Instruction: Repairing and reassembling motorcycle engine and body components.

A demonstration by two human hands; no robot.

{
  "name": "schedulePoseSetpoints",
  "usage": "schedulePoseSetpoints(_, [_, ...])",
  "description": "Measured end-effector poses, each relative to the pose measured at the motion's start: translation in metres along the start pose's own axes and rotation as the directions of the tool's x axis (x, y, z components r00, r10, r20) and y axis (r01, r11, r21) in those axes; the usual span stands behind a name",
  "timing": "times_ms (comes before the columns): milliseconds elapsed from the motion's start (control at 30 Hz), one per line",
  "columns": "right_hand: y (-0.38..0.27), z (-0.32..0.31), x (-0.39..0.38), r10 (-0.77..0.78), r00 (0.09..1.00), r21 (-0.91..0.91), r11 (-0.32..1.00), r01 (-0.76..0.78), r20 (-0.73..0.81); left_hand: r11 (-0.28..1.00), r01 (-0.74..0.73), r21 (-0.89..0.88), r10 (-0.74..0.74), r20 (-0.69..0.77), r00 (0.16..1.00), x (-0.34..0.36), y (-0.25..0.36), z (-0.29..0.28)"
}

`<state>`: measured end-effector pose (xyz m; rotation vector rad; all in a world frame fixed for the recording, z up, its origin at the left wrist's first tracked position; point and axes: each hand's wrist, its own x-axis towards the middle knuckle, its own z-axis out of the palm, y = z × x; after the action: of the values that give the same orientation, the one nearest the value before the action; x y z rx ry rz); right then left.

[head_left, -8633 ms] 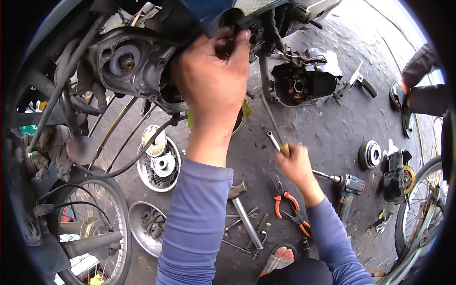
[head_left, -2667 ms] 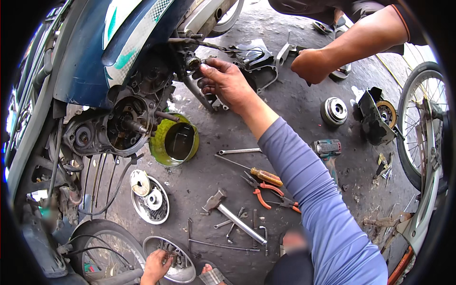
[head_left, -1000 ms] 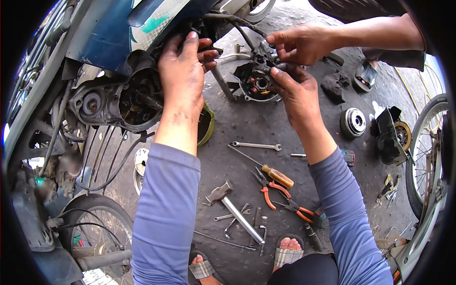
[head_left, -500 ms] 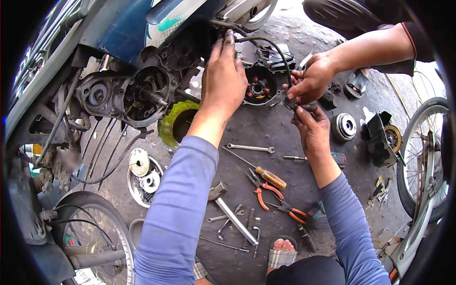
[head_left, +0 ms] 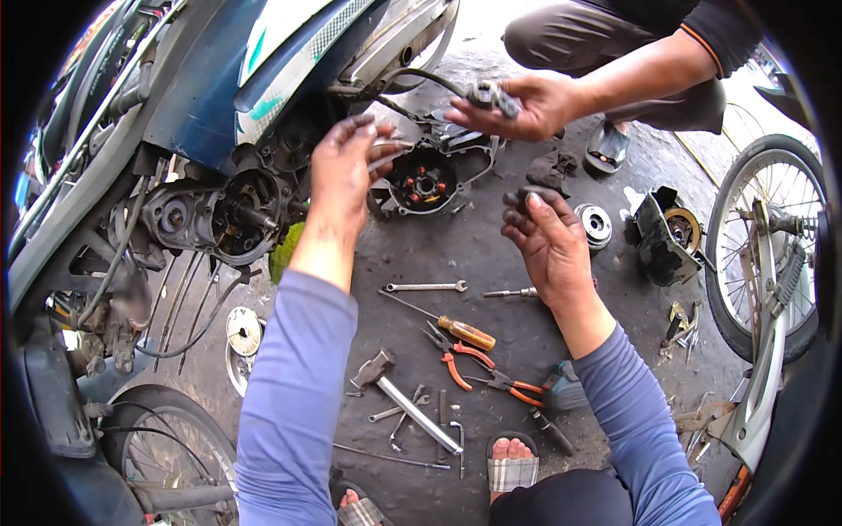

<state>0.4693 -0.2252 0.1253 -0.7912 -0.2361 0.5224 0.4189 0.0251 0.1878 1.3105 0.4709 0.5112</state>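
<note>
My left hand (head_left: 340, 180) is bent beside the left edge of a round-bodied engine cover (head_left: 478, 158). A pale metallic strip shows by its fingers, but whether they grip it is unclear. Inside the cover sits a stator coil ring (head_left: 426, 182) with red parts. My right hand (head_left: 553, 244) is raised above the floor, its blackened fingers curled against the thumb; anything within them is hidden. Another person's hand (head_left: 535, 105), palm up, holds a grey connector (head_left: 491, 99) on a black cable. To the left is the motorbike's opened engine (head_left: 250, 215) with a bare shaft.
On the floor lie a hammer (head_left: 412, 408), orange-handled pliers (head_left: 460, 355), a screwdriver (head_left: 469, 333), a spanner (head_left: 425, 287) and a power drill (head_left: 563, 386). A flywheel rotor (head_left: 594, 225) and a black housing (head_left: 662, 237) stand right, near a bicycle wheel (head_left: 763, 254).
The connector has left my right hand and lies in the other person's hand, farther back. My left hand has come down from the cable to the cover's edge. The view has shifted.
</note>
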Motion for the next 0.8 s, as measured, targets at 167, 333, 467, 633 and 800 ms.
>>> schedulePoseSetpoints(167, [-0.013, -0.025, -0.023, 0.124, 0.981, -0.28, 0.946, -0.162, -0.15, 0.904, -0.109, 0.414, -0.058, 0.369, 0.928, -0.116, -0.021, -0.035])
schedulePoseSetpoints(333, [0.006, -0.051, -0.054, 0.474, 0.879, -0.942, 0.266, -0.204, -0.056, 0.361, -0.509, 0.781, -0.734, 0.575, 0.362, -0.277, -0.018, -0.146])
schedulePoseSetpoints(467, [0.002, -0.062, -0.099, 0.82, 0.57, -0.866, -0.317, 0.387, -0.045, 0.221, -0.483, 0.848, -0.953, 0.294, 0.08, -0.32, -0.045, -0.2])
schedulePoseSetpoints(633, [-0.016, -0.023, -0.097, 0.87, 0.428, -0.655, -0.473, 0.59, -0.243, 0.174, -0.5, 0.848, -0.659, 0.477, 0.581, -0.322, -0.085, -0.22])
schedulePoseSetpoints(800, [-0.027, -0.049, -0.064, 0.674, 0.736, -0.705, -0.55, 0.448, -0.058, 0.374, -0.248, 0.894, -0.722, 0.448, 0.527, -0.316, -0.098, -0.22])
